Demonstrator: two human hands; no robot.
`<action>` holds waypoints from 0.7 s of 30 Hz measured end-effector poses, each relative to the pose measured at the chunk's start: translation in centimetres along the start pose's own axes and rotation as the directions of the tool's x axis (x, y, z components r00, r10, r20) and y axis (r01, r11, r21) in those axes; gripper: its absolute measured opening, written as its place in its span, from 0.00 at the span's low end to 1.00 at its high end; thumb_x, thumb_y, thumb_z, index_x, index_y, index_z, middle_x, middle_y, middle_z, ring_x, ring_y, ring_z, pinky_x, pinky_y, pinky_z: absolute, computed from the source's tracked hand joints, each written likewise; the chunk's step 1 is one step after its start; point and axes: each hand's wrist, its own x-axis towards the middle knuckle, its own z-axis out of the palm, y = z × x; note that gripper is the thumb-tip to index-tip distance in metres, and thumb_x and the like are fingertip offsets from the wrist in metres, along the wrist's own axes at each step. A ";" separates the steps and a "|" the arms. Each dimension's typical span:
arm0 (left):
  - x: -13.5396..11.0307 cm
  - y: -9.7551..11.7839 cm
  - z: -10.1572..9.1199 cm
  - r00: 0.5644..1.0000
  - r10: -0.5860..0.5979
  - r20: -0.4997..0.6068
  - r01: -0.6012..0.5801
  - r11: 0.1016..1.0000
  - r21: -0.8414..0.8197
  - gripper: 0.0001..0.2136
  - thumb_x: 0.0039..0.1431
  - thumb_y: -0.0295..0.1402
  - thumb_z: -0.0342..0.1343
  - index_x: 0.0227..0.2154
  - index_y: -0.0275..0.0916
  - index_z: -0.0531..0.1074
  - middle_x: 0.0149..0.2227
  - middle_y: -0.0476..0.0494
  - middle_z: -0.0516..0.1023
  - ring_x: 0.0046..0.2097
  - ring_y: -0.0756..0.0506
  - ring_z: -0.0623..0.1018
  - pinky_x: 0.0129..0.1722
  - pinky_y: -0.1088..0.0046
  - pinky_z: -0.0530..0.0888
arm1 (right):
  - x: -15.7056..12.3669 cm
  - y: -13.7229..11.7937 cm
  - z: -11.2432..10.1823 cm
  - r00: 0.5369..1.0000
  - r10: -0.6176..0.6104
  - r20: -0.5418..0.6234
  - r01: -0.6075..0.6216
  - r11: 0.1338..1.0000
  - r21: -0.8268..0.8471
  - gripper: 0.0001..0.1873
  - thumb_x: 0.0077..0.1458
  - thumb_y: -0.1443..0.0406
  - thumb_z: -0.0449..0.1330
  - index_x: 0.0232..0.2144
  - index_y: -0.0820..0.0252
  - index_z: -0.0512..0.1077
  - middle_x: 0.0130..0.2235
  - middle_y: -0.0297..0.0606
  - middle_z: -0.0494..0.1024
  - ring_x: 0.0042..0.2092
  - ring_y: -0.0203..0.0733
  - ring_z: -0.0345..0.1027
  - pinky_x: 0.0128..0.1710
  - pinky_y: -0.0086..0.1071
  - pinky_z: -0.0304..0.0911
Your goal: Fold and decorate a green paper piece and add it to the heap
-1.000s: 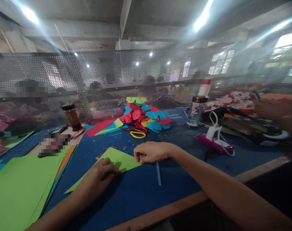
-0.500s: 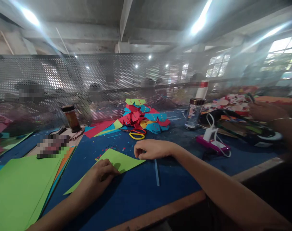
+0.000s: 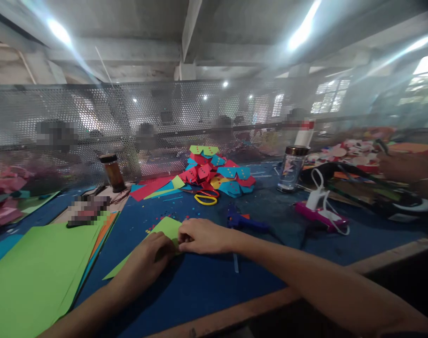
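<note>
A light green sheet of paper point(image 3: 170, 226) lies on the blue tabletop, partly under my hands. My left hand point(image 3: 152, 258) is closed, its fingers bent down onto the sheet's lower edge. Right beside it, my right hand point(image 3: 204, 236) has its fingers curled and pinched on the sheet's right part, which its knuckles hide. A blue glue gun point(image 3: 249, 222) rests just beyond my right forearm. Below that forearm lies a clear glue stick point(image 3: 236, 264). Scissors point(image 3: 206, 201) with yellow and red handles lie farther back.
A pile of folded paper pieces point(image 3: 214, 171) in red, blue and yellow sits at the back. Large green sheets point(image 3: 37, 277) are stacked at left. A brown-filled bottle point(image 3: 113, 174), a clear bottle point(image 3: 291, 170) and a purple power strip point(image 3: 319, 217) stand around. A co-worker's hand point(image 3: 404, 166) is at far right.
My right hand has moved left from the paper's right corner to beside my left hand, and that corner no longer shows. The glue gun has come into sight. The view has shifted slightly.
</note>
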 end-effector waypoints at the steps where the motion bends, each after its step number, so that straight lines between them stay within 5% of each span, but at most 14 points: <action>1: 0.0 0.0 0.0 1.000 0.003 0.003 -0.003 1.000 0.015 0.05 0.58 0.25 0.52 0.31 0.41 0.72 0.33 0.47 0.75 0.36 0.46 0.74 0.36 0.72 0.68 | 0.0 0.1 0.2 1.000 -0.005 -0.013 0.005 1.000 0.006 0.09 0.56 0.61 0.59 0.35 0.61 0.75 0.36 0.37 0.78 0.36 0.39 0.69 0.30 0.28 0.55; 21: -2.2 -0.1 -1.6 0.993 -0.113 -0.021 0.114 0.964 0.241 0.08 0.60 0.30 0.48 0.27 0.40 0.69 0.30 0.47 0.73 0.35 0.44 0.72 0.36 0.68 0.65 | -0.3 0.6 1.4 0.993 -0.012 -0.115 0.014 1.000 0.017 0.10 0.55 0.59 0.60 0.30 0.60 0.75 0.34 0.36 0.78 0.33 0.37 0.69 0.29 0.27 0.53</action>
